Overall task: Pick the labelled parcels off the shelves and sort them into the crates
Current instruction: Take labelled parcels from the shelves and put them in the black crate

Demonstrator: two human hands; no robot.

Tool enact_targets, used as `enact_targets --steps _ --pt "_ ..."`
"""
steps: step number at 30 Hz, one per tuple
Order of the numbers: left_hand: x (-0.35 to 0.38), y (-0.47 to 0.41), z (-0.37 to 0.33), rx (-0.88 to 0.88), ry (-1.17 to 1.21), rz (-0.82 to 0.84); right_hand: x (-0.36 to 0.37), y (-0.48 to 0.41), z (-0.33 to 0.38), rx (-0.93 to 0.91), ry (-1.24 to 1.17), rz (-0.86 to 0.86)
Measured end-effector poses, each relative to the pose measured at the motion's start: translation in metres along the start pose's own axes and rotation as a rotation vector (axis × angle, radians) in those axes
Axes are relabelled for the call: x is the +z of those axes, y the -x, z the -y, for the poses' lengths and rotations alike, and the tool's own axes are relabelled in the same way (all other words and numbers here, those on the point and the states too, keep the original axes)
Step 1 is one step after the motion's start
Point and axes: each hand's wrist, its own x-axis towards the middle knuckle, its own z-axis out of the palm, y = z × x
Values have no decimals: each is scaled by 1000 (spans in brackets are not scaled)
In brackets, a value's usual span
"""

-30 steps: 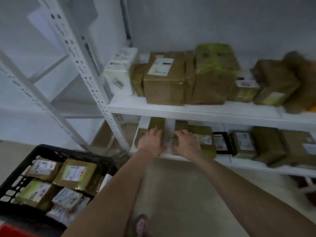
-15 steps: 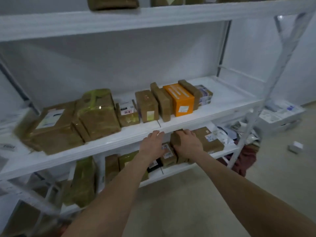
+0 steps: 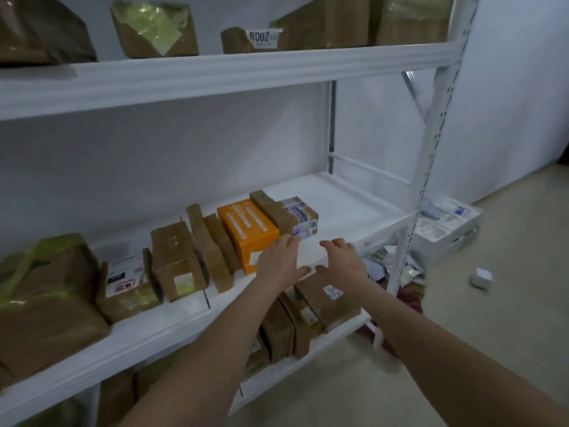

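Both hands empty, fingers splayed – reach now at mid shelf.
Head view: L hand [image 3: 278,263] & R hand [image 3: 341,261] have straight fingers, gripping nothing, w/ a small gap btw them. Vs 0.5 s ago they've come up from the lower shelf [image 3: 323,343] to the front edge of the mid shelf [image 3: 345,208]. L fingertips sit by the orange box [image 3: 246,231], at 11 o'clock of the hand, w/ the blue-white printed box [image 3: 303,215] at 12; contact – can't tell. Labelled brown parcel [image 3: 328,300] lies at 6 o'clock under the R wrist, on the lower shelf. Prob. meaning: no pick yet, next target is on the mid shelf. Crates out of frame now.
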Motion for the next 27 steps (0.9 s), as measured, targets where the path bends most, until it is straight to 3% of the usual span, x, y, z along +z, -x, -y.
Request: enact_targets --steps 13,20,27 --pt "23 -174 -6 -147 48 -67 1 -179 -44 -80 -35 125" --pt "32 -210 -5 -340 193 -121 36 -254 -33 -208 -25 305" --pt "43 -243 -39 -668 443 -174 23 -276 -80 -437 -112 266"
